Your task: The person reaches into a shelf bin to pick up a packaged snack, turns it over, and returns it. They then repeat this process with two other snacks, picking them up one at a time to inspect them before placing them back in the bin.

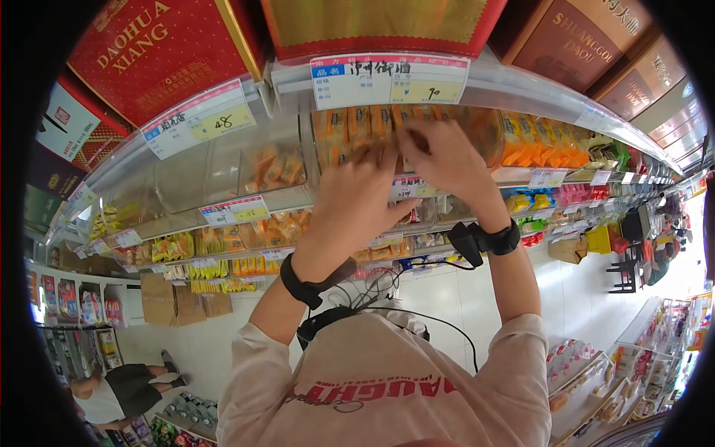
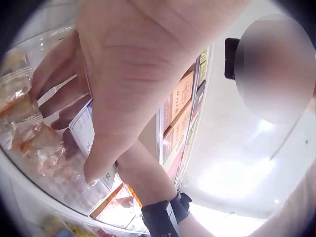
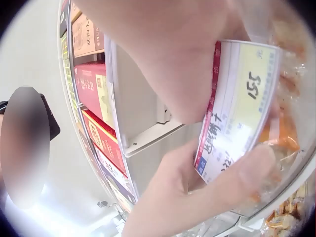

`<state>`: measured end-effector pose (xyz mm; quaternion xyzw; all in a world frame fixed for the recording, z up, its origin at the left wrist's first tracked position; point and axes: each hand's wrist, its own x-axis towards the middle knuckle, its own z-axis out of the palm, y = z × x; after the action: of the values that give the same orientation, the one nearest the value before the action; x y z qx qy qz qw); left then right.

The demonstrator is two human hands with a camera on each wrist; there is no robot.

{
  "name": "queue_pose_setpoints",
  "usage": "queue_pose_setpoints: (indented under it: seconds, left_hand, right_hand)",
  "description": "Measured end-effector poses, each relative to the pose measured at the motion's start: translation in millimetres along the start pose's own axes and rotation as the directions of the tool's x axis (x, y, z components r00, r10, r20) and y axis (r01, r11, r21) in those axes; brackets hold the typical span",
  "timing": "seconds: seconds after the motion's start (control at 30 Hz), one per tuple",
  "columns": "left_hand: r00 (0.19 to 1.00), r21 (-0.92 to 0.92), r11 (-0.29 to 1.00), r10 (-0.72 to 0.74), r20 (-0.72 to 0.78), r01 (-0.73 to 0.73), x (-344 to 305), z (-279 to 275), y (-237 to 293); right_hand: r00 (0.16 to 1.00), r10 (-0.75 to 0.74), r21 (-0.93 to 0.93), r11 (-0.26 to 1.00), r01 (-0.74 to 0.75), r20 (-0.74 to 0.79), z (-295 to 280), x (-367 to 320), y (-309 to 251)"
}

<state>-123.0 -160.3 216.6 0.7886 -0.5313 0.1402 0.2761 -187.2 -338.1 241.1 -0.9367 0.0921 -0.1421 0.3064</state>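
Both hands are at the front of a clear bin of orange-and-clear wrapped snacks [image 1: 357,123]. My left hand [image 1: 350,197] has its thumb across the front of a price label [image 3: 237,113] and its fingers behind it, over the bin, gripping the label at its edge. In the left wrist view, the fingers of my left hand [image 2: 123,74] lie beside wrapped pieces [image 2: 42,143]. From the right, my right hand [image 1: 447,160] reaches to the same bin with fingers bent downward; the right wrist view shows the hand [image 3: 173,54] against the label, its fingertips hidden.
Above the bins are a shelf edge with a large price card [image 1: 387,80] and red boxes [image 1: 164,56]. More orange packets [image 1: 544,141] lie to the right, with lower snack rows beneath. Cables [image 1: 439,316] hang by the torso. A person [image 1: 126,391] is at lower left.
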Motion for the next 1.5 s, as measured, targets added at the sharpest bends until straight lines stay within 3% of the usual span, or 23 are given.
queue_pose_setpoints:
  seconds: [0.1, 0.2, 0.3, 0.4, 0.5, 0.6, 0.7, 0.8, 0.9, 0.93, 1.0, 1.07, 1.1, 1.2, 1.23, 1.3, 1.4, 1.5]
  left_hand:
    - [0.998, 0.018, 1.000, 0.010, 0.057, -0.011, 0.0, 2.4, -3.9]
    - [0.998, 0.029, 0.999, 0.012, 0.055, -0.013, 0.2, -2.5, -1.5]
    - [0.999, -0.009, 1.000, 0.022, 0.044, -0.021, 0.0, 0.3, -3.3]
    - [0.997, -0.001, 1.000, -0.018, 0.077, 0.019, -1.0, 0.9, -3.3]
    - [0.996, 0.009, 1.000, -0.020, 0.088, 0.020, -0.6, -1.0, -3.0]
    - [1.000, -0.034, 0.999, 0.006, 0.029, -0.005, -2.2, 1.3, -4.0]
    - [0.999, -0.036, 0.999, -0.014, 0.050, 0.016, -1.8, 0.2, -3.2]
    - [0.998, -0.022, 1.000, -0.018, 0.061, 0.019, -1.8, 0.2, -2.5]
    - [0.997, -0.041, 0.999, -0.028, 0.070, 0.031, -0.4, -0.4, -1.5]
    - [0.998, -0.039, 0.999, -0.016, 0.061, 0.018, 0.0, 0.6, -1.4]
    - [0.999, -0.024, 1.000, -0.001, 0.043, 0.002, -0.2, 1.9, -3.3]
    - [0.999, -0.030, 0.999, -0.010, 0.042, 0.012, -0.5, 1.6, -2.9]
    - [0.999, -0.032, 0.999, -0.014, 0.043, 0.016, -0.8, 1.3, -2.9]
    - [0.998, -0.029, 0.999, -0.021, 0.062, 0.023, 0.8, -1.1, -1.5]
    - [0.997, -0.033, 0.999, -0.028, 0.069, 0.031, 2.6, -1.2, -0.7]
    - [0.995, -0.043, 0.998, -0.044, 0.091, 0.048, 2.0, -1.6, 0.4]
    - [0.991, -0.068, 0.996, -0.043, 0.127, 0.052, 1.8, -1.0, 0.1]
    - [0.998, -0.060, 0.998, -0.005, 0.055, 0.008, 1.5, 1.6, -0.3]
  right_hand:
    - [0.933, -0.188, -0.006, 0.981, 0.195, -0.305, 11.9, -1.7, -0.2]
    - [0.918, -0.356, -0.026, 0.934, 0.358, -0.174, 11.7, -0.5, 7.5]
    - [0.796, -0.592, -0.343, 0.726, 0.596, 0.127, 10.8, 5.2, 22.5]
    - [0.865, -0.358, -0.416, 0.767, 0.488, 0.352, 8.0, 11.6, 7.3]
    - [0.893, -0.315, -0.448, 0.780, 0.437, 0.322, 16.8, 12.3, 5.1]
    - [0.839, -0.518, -0.467, 0.708, 0.530, 0.168, 29.9, 21.1, 23.3]
    - [0.894, -0.397, -0.475, 0.759, 0.446, 0.207, 32.2, 19.6, 23.4]
    - [0.884, -0.418, -0.418, 0.779, 0.467, 0.209, 31.1, 19.1, 23.3]
    - [0.964, -0.202, -0.068, 0.974, 0.216, 0.174, 20.1, 19.6, 7.5]
    - [0.981, -0.192, -0.130, 0.973, 0.190, -0.004, 23.6, 18.3, 5.5]
    - [0.915, -0.196, -0.228, 0.966, 0.119, -0.352, 32.6, 14.5, -0.6]
    - [0.991, 0.049, -0.214, 0.974, -0.075, -0.123, 20.1, 11.7, -11.2]
    - [0.985, 0.175, -0.224, 0.959, -0.172, -0.005, 15.2, 12.0, -15.3]
    - [1.000, 0.015, -0.175, 0.984, -0.016, -0.006, 18.9, 14.4, -4.4]
    - [0.984, -0.180, -0.270, 0.948, 0.170, -0.012, 22.2, 16.9, 6.7]
    - [0.845, -0.534, -0.442, 0.749, 0.494, 0.039, 31.3, 18.8, 26.2]
    - [0.938, -0.272, -0.119, 0.961, 0.251, -0.214, 40.3, 18.5, 21.0]
    - [0.968, 0.045, -0.145, 0.986, -0.083, -0.247, 22.6, 12.6, -2.9]
